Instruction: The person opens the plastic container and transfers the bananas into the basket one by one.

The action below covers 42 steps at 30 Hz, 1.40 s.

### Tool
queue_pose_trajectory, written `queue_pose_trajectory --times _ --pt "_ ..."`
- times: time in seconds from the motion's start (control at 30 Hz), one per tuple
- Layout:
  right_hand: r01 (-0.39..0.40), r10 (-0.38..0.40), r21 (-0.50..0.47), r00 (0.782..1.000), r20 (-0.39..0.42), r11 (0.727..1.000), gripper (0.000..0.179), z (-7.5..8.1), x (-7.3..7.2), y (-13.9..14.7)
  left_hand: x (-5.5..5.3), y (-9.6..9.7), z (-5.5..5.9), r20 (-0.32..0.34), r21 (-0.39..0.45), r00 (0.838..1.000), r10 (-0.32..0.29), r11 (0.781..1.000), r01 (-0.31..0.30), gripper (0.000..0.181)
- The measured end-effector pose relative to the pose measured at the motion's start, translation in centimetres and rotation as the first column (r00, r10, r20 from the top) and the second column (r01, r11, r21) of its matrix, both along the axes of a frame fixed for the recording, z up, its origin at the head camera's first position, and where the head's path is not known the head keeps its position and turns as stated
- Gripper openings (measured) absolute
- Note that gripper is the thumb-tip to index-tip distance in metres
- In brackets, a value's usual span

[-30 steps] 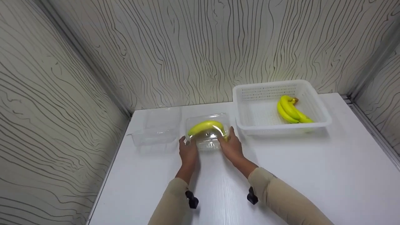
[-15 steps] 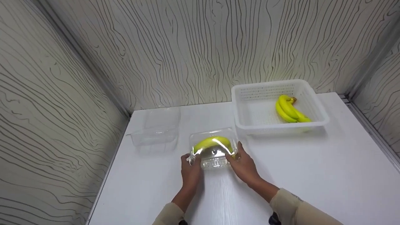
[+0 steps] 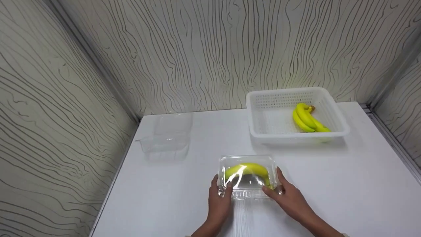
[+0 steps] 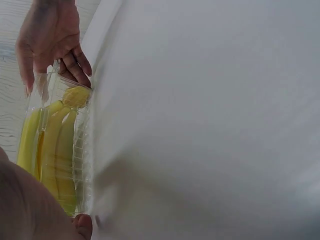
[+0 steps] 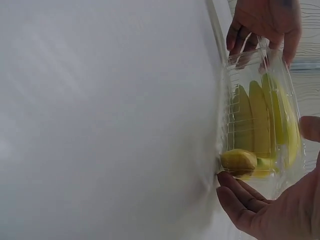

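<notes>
A clear plastic clamshell box (image 3: 247, 194), its lid down, stands on the white table with a bunch of bananas (image 3: 248, 169) inside. My left hand (image 3: 219, 200) grips its left end, thumb over the lid's front edge. On the opposite end my right hand (image 3: 292, 199) holds it the same way. Several bananas (image 4: 57, 150) show through the box's side in the left wrist view. The right wrist view has the stem end of the bananas (image 5: 239, 161) near my right fingers (image 5: 240, 200). Part of my left palm blocks the lower corner of the left wrist view.
A second clear clamshell box (image 3: 164, 143) stands with its lid up at the table's back left. At the back right is a white perforated basket (image 3: 297, 135) holding another bunch of bananas (image 3: 306, 118). Patterned panels (image 3: 197, 52) enclose the table's back and sides.
Both hands have brought the banana-filled box from near the back of the table toward me and to the right. The open-lidded box and the basket stay in place.
</notes>
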State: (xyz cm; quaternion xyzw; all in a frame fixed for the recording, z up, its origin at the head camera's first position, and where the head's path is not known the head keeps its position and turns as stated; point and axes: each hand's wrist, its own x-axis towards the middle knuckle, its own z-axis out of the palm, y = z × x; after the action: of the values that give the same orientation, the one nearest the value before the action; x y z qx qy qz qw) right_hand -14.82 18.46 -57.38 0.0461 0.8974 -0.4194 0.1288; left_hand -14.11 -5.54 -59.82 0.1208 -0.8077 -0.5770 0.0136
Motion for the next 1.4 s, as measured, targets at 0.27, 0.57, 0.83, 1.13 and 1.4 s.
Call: queue_pose_trajectory --times 0.27,0.57,0.83,1.13,1.4 --pt "-0.021 0.014 0.082 0.996 0.083 0.996 0.112 0.3 1.6 2.7 2.1 1.5 -2.1 -0.039 0.027 0.994 -0.098 0.995 0.099 0.086" --pt "-0.031 0.02 0.113 0.995 0.095 0.993 0.11 0.2 1.2 3.7 1.8 2.4 -2.7 -0.056 0.066 0.991 -0.119 0.99 0.122 0.088" --pt "-0.017 0.007 0.102 0.995 0.097 0.995 0.112 0.3 1.0 3.7 1.1 1.2 -3.1 -0.053 0.072 0.971 -0.233 0.969 0.237 0.093" --pt "-0.026 0.016 0.112 0.996 0.093 0.993 0.112 0.4 0.9 4.3 0.5 -0.3 -4.1 -0.097 0.022 0.907 -0.409 0.91 0.413 0.109" --pt "-0.087 0.164 0.292 0.954 -0.251 0.952 0.109 1.1 1.4 4.5 0.2 -0.3 -4.6 -0.12 0.037 0.899 -0.421 0.903 0.428 0.106"
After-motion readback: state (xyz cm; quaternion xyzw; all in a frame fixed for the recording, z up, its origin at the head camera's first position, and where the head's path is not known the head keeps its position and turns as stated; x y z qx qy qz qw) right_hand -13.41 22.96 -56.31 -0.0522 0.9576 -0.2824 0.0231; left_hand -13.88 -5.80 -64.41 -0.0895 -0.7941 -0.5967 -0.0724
